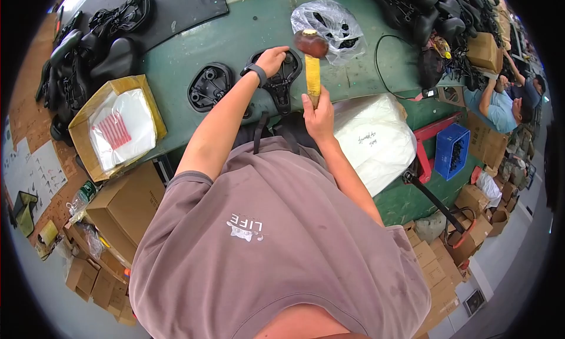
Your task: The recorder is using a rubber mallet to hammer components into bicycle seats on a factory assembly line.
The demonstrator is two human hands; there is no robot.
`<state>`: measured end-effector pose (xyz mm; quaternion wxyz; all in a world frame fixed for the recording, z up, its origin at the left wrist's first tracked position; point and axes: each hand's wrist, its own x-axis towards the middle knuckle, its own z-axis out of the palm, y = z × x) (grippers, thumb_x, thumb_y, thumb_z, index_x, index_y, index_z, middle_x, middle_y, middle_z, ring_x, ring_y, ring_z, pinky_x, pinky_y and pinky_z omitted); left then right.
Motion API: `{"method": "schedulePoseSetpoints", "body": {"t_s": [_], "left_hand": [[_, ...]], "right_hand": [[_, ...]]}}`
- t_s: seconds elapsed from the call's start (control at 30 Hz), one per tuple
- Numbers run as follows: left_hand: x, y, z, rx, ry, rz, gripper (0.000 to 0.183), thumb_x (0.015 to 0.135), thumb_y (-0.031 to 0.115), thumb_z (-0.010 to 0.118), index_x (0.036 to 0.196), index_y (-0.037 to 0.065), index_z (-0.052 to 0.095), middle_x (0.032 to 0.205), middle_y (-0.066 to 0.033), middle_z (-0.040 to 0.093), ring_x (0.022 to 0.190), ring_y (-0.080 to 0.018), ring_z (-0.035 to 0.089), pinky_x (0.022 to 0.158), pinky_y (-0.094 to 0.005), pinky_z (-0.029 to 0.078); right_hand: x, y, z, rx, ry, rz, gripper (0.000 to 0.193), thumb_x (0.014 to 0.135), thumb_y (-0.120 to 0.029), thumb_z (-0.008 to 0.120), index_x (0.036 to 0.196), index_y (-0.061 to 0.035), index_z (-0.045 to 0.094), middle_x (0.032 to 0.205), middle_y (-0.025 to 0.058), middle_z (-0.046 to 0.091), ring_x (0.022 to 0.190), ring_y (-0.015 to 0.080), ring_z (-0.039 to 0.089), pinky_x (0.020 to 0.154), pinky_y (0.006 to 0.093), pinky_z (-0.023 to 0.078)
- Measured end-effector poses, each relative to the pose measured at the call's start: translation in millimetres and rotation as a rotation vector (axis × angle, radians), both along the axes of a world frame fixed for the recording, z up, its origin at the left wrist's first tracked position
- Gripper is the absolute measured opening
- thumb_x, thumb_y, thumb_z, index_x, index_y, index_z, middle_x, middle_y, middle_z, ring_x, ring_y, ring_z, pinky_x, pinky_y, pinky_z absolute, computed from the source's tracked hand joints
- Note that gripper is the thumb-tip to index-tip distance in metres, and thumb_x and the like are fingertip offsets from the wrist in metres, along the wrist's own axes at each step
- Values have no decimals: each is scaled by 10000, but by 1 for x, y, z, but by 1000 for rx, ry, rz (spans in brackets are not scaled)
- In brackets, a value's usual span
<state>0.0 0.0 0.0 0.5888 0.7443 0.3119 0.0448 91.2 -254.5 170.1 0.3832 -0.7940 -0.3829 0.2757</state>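
Your right hand (319, 116) grips yellow-handled mallet (312, 71); left hand (273, 61), grip unclear, on black saddle (285, 85), green table (253, 18) near edge; white sack (382, 162) handwritten.

Lighting: bright, even, diffuse; shadows soft. Glare: small white highlights on crumpled clear plastic bag (309, 15); white sack (374, 153) palest, nearly washed out. Dark zone: black bicycle saddles (118, 59) at upper left, detail partly lost. Distortion: fisheye; green tabletop (265, 21) bowed along its front edge, corners black. Focus: centre fairly crisp; co-workers (500, 114) at far right small, soft.
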Motion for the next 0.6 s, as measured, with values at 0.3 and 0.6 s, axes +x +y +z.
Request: {"method": "schedulePoseSetpoints", "body": {"t_s": [0.3,0.6], "left_hand": [[-90,-28,96,-571,-232,642,343,1184,92,489,1510,1,543,1145,-78,707,712,-64,486,612,-241,429],[-76,-59,59,17,-37,643,256,1030,258,871,1150,33,850,950,-101,835,831,-152,784,732,-323,587]], "right_hand": [[-7,-22,-78,-272,-57,1,426,1135,-318,689,1344,23,542,972,355,756,990,603,728,785,668,554],[-17,-4,-21,-72,256,-166,420,1168,-341,692,1321,23,548,717,116,660,533,229,656,521,423,512]]}}
